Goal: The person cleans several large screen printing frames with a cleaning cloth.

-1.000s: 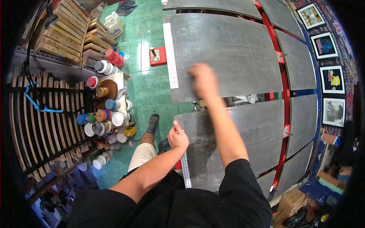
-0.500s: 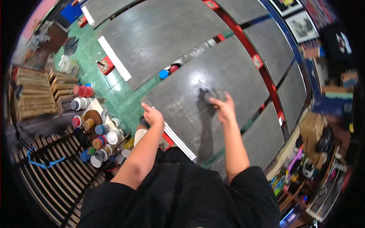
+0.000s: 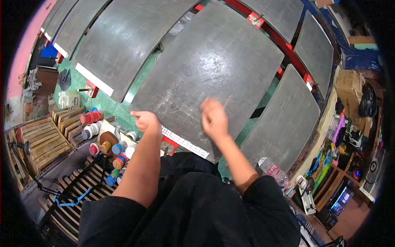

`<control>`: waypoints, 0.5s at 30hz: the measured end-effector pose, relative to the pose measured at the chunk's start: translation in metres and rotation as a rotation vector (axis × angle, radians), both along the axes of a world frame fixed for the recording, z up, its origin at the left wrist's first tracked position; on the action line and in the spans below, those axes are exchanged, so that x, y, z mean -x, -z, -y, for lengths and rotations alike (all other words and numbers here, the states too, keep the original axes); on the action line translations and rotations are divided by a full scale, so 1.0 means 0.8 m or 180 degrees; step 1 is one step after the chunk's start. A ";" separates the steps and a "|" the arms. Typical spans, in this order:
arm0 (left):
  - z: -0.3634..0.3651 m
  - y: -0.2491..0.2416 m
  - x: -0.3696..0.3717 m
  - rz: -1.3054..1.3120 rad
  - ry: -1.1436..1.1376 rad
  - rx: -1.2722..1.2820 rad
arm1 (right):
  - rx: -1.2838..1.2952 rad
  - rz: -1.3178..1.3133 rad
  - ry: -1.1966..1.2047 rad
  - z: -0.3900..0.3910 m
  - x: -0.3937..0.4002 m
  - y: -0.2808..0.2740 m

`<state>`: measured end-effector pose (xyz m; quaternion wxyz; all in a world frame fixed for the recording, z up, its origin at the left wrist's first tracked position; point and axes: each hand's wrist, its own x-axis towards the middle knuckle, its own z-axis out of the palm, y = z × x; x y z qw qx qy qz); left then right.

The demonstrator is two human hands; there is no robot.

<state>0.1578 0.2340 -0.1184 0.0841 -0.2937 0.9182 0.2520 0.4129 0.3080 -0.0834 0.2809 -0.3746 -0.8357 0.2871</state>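
Head view: big grey board (image 3: 205,70) sits directly in front of the person. Left hand (image 3: 147,121) at its near-left corner, wrist bent, one finger stuck out past the corner, the rest curled. Can't tell if it's gripping or touching anything.

Right hand (image 3: 214,119) over the board's near half, forearm reaching in from the near-right side. Fingers bent inward, motion-blurred; can't tell if they're clamped on something or on the surface.

Gridded white strip (image 3: 185,142) runs along the board's near edge, red bracket (image 3: 168,145) just beside it. Second grey board (image 3: 284,119) to the right, bottle (image 3: 273,171) at that one's near end. Jars (image 3: 119,161) well off to the left.

Vs 0.5 s ago: right hand was further toward board middle with a grey pad visible; now nearer the strip. Left hand same corner. Camera swung, bottle now in view.
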 end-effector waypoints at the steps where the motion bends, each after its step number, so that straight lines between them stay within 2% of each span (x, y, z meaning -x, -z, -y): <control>1: 0.000 -0.001 0.001 -0.0013 -0.0054 0.0063 | -0.0120 -0.0046 -0.0393 0.037 -0.006 -0.004; 2: -0.001 -0.003 0.000 -0.0029 -0.0108 0.0131 | -0.0232 -0.0097 -0.0789 0.059 -0.011 -0.005; 3: -0.003 -0.006 0.000 -0.0045 -0.0111 0.0199 | -0.0218 -0.0082 -0.0766 0.050 -0.020 -0.006; 5: -0.007 -0.008 -0.002 -0.0088 -0.0148 0.0339 | -0.0357 0.0819 -0.1387 0.019 -0.055 -0.013; 6: -0.010 -0.007 -0.003 -0.0150 -0.0225 0.0449 | -0.0312 0.1865 -0.0903 -0.021 -0.061 -0.010; 7: -0.013 -0.007 -0.003 -0.0168 -0.0265 0.0604 | -0.0770 0.1401 -0.0383 -0.075 -0.072 -0.002; 11: -0.012 0.002 0.000 -0.0243 -0.0298 0.0705 | -0.0754 0.0347 0.1219 -0.295 -0.072 0.035; 13: -0.014 -0.008 -0.005 -0.0318 -0.0190 0.0684 | -0.1037 0.0665 0.2202 -0.354 -0.046 0.042; 15: -0.018 -0.020 -0.005 -0.0230 -0.0200 0.0663 | -0.0992 0.0824 0.2228 -0.352 -0.033 0.030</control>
